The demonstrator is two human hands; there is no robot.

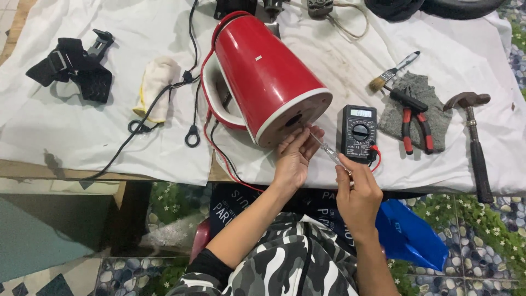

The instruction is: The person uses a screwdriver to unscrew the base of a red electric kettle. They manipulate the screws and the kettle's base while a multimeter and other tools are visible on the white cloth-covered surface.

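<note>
Lying on its side on the white cloth-covered counter (82, 137), the glossy red plastic electric kettle (263, 71) has its round base turned toward the person. The left hand (293, 159) rests its fingertips on the white rim of that base, fingers loosely spread, clamped on nothing. The right hand (359, 197) is closed around the clear handle of a slim screwdriver (329, 149), its tip reaching the base edge just beside the left fingers. Judging by this, the base plate looks still attached, so opening it seems barely begun. Just beyond the right hand sits a black digital multimeter (359, 133) with a small pale display; further right lie red-handled pliers (413, 118), a paintbrush (392, 71) and a hammer (474, 137).
</note>
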